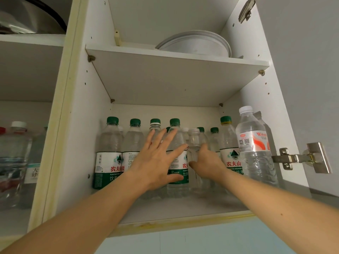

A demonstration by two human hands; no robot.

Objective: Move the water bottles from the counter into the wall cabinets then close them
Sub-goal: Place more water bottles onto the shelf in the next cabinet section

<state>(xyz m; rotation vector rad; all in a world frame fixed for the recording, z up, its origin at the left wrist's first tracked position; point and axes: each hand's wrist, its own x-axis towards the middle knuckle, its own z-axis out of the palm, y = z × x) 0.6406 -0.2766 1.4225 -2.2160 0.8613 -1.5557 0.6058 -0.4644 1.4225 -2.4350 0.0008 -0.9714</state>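
Your right hand (207, 163) is curled round a small clear bottle with a clear cap (194, 145), standing upright on the lower shelf (183, 208) of the open wall cabinet (80, 107). That is the relation the next move turns on: the bottle's long axis is vertical, it sits straight ahead and above your forearms, in the gap between a green-labelled bottle (177, 154) on its left and the green-capped bottles (228, 143) on its right. Your left hand (157, 162) is flat, fingers spread and straight, pressed against the front of the green-labelled bottles as if to steady the row; it holds nothing.

The right hand is plainly the nearer one to the small bottle, and by my reading you are seating it, so letting go cleanly is what remains for this one. Ease the fingers off sideways without dragging, since neighbours stand touching or just beside it on both sides and a nudge could topple them.

Room is tight across the back and middle of the shelf. The bare stretch is along the front edge, near the yellowed lip, and a little at the far left by the side wall. At the far right a taller orange-labelled bottle with a white cap (255, 143) stands near the front, just beside the door hinge (300, 158), so withdraw your right arm clear of it. The left compartment (16, 162) already holds bottles too. Both compartments are open; I cannot see the desk from here.
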